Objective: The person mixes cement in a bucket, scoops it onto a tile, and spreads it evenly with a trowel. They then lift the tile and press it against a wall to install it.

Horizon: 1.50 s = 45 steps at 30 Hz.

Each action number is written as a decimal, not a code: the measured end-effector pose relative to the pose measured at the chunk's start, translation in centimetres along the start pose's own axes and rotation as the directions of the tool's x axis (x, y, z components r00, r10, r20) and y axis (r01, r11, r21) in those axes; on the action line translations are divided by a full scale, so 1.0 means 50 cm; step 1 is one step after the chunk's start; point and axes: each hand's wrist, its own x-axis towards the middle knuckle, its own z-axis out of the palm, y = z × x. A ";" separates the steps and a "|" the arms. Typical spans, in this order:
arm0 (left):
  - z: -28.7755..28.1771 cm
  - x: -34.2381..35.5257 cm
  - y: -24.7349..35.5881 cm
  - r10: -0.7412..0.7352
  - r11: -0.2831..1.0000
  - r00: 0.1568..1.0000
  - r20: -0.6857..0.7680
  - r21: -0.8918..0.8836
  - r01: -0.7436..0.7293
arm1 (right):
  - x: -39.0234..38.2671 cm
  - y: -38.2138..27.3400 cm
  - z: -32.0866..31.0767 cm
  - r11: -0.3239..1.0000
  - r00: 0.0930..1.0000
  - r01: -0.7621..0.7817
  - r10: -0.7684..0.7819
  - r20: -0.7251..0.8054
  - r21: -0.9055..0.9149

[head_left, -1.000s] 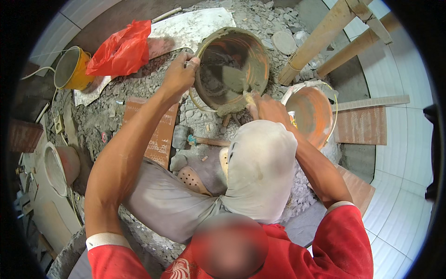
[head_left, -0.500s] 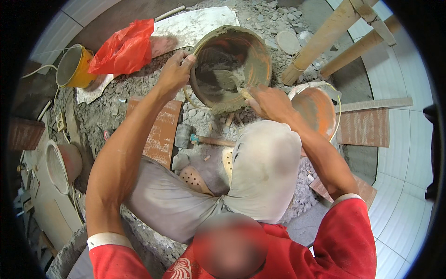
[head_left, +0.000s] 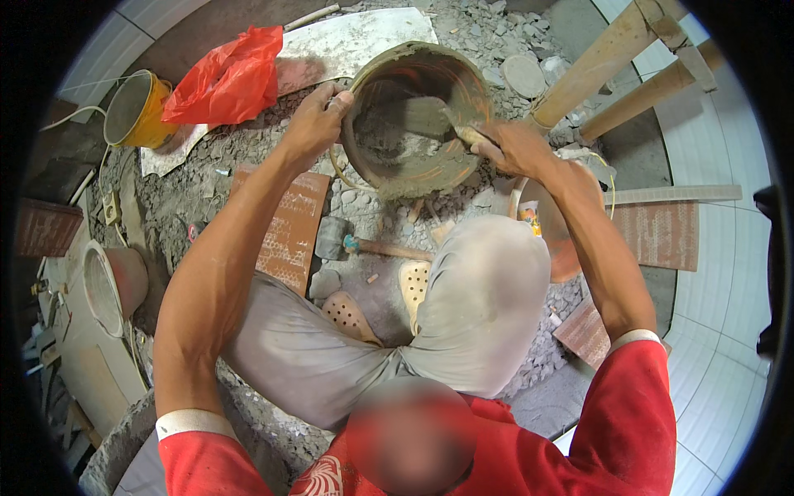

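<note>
A bucket coated with grey cement stands before me, tilted slightly. My left hand grips its rim at the left, thumb over the edge. My right hand is closed round the handle of a trowel, whose blade is in grey mortar inside the bucket. Below the bucket a rubber-headed mallet lies on rubble beside a brown tile. A second bucket with an orange inside sits under my right forearm, partly hidden by it.
At the upper left are a yellow bucket and a red plastic bag. A pale bucket sits at the left. Bamboo poles stand at the upper right beside tiled wall, with brown tiles below. My legs are bent beneath me.
My right hand and the trowel have moved up and to the right, and the blade now shows higher in the bucket. My left hand has stayed on the rim.
</note>
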 end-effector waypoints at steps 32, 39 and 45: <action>-0.012 0.013 -0.012 0.047 0.989 0.999 0.020 0.139 -0.049 | 0.025 -0.059 0.013 0.980 0.988 -0.142 0.132 -0.081 -0.140; -0.019 0.029 -0.034 0.157 0.969 0.987 0.020 0.190 -0.158 | -0.081 -0.028 -0.043 0.908 0.996 0.051 -0.077 -0.046 -0.416; -0.016 0.038 -0.038 0.134 0.975 0.991 0.017 0.178 -0.135 | -0.108 -0.022 -0.118 0.859 0.987 0.119 -0.156 -0.034 -0.498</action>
